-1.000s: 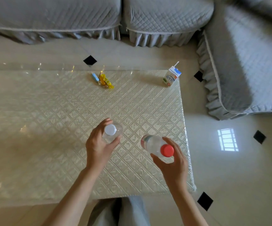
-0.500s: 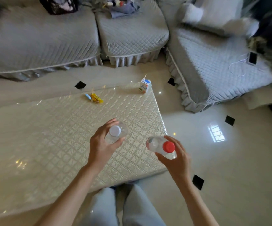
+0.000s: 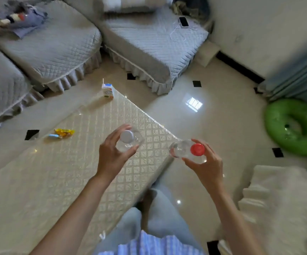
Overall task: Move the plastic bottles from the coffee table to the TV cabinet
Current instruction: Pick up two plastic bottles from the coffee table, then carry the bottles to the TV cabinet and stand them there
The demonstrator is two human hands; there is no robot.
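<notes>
Two clear plastic bottles are in view, one in each hand, both lifted off the coffee table (image 3: pixel 57 173), whose quilted cream top runs diagonally from the lower left of the frame toward the centre. The left hand (image 3: pixel 112 155), just left of centre, has its fingers and thumb curled round the white-capped bottle (image 3: pixel 128 139), which hangs above the table's right-hand part with its cap facing the camera. The right hand (image 3: pixel 208 166), right of centre, grips the red-capped bottle (image 3: pixel 187 150) from below and behind, fingers wrapped round the body near the cap; this bottle is past the table's right edge, over the glossy tiled floor (image 3: pixel 222 126). Three other things lie on the table: one small drink carton (image 3: pixel 108 91) with a straw at the far corner, upper centre, and two sweets wrappers side by side at mid-left, one yellow wrapper (image 3: pixel 64 131) and one blue wrapper (image 3: pixel 54 136). Three grey quilted sofa seats (image 3: pixel 57 50) fill the upper left and top centre. One phone (image 3: pixel 183 21) with a white cable rests on the upper-centre seat, and a heap of clothes (image 3: pixel 23 20) lies on the seat at upper left, blurred. One green inflatable ring (image 3: pixel 294 126) sits on the floor at the right edge. The TV cabinet cannot be made out in this view.
</notes>
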